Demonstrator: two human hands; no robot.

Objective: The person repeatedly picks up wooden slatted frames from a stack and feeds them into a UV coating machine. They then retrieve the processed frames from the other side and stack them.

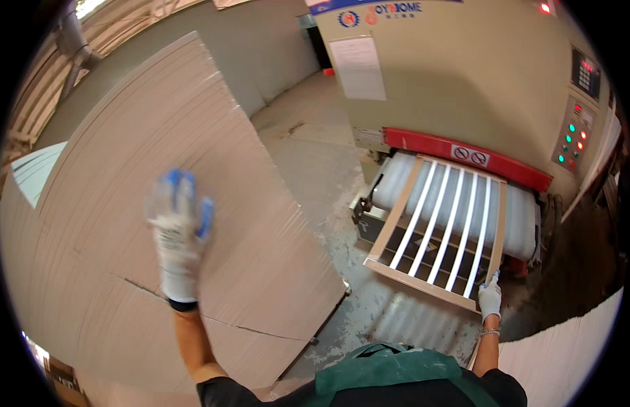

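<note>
My left hand (175, 224), in a white work glove with blue fingertips, reaches over a large stack of pale boards (261, 258). Its fingers are stretched out, a little blurred, and hold nothing; whether it touches the boards I cannot tell. On the right, my right hand (490, 298), in a similar glove, is closed on the near right corner of a slatted frame (423, 282). Brown strips edge the frame, with several white slats between them. Its far end lies on the conveyor belt (522, 217) of a machine, and its near end sticks out past the belt.
The beige machine (457, 74) stands at the far right with a red guard bar (423, 141) over the belt and a lit button panel (573, 136). Another pale stack (566, 359) is at the lower right. Grey concrete floor (328, 183) runs between the left stack and the machine.
</note>
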